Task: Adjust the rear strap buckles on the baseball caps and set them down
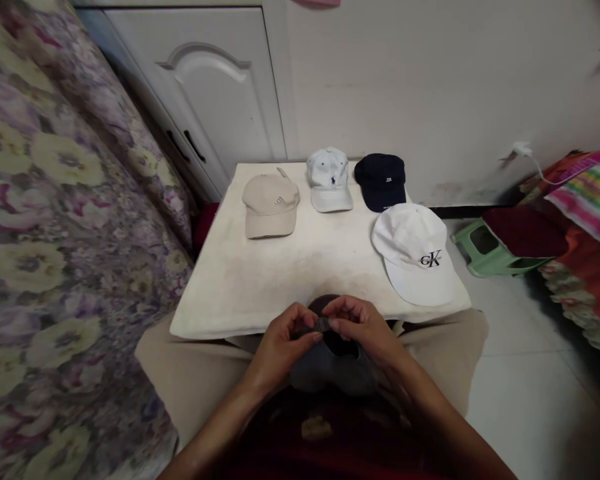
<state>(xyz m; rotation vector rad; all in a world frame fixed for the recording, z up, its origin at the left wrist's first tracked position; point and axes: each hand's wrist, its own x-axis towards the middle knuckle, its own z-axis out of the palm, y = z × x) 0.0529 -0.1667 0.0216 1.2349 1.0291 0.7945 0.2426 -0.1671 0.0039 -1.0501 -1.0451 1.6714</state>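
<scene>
A dark grey cap (313, 370) is held low over my lap, at the front edge of the table, with its back opening facing up. Its strap with a small buckle (322, 325) lies between my fingertips. My left hand (285, 337) pinches the strap from the left, thumb against fingers. From the right, my right hand (363, 327) is closed on the strap beside the buckle. Part of the cap's dark brim shows just beyond my fingers.
On the cream-covered table (220, 287) sit a beige cap (270, 203), a pale blue cap (329, 177), a navy cap (380, 180) and a white cap (415, 250). A floral curtain (70, 267) hangs at left. A green stool (485, 243) stands at right.
</scene>
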